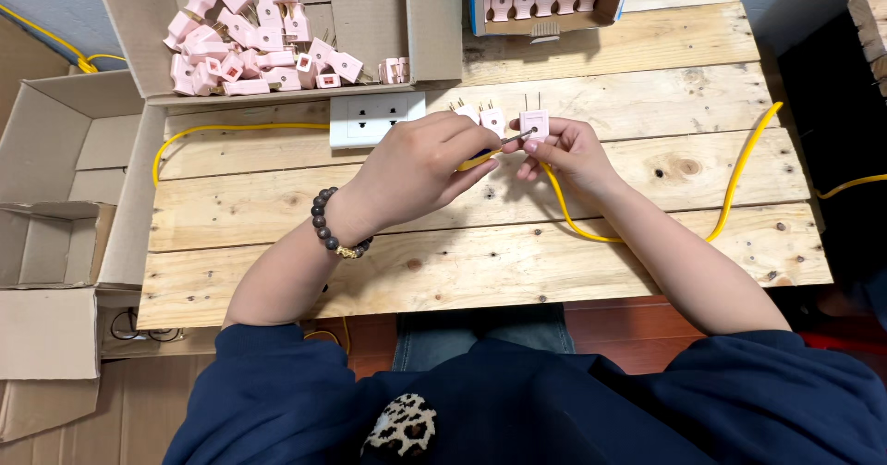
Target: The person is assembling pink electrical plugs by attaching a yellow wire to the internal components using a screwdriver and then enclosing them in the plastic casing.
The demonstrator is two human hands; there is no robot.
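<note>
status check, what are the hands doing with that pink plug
Left hand grips yellow-handled screwdriver, tip at the plug face. Right hand holds pink plug, prongs up, yellow cable trailing. Nothing in the way.

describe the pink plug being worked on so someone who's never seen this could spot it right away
Start at the wooden plank table and find the two hands meeting at its middle. The pink plug is pinched upright in the right hand, prongs pointing away, with the left hand putting a screwdriver to its face. Unlike the two loose plugs just beside it, it is held.
</note>
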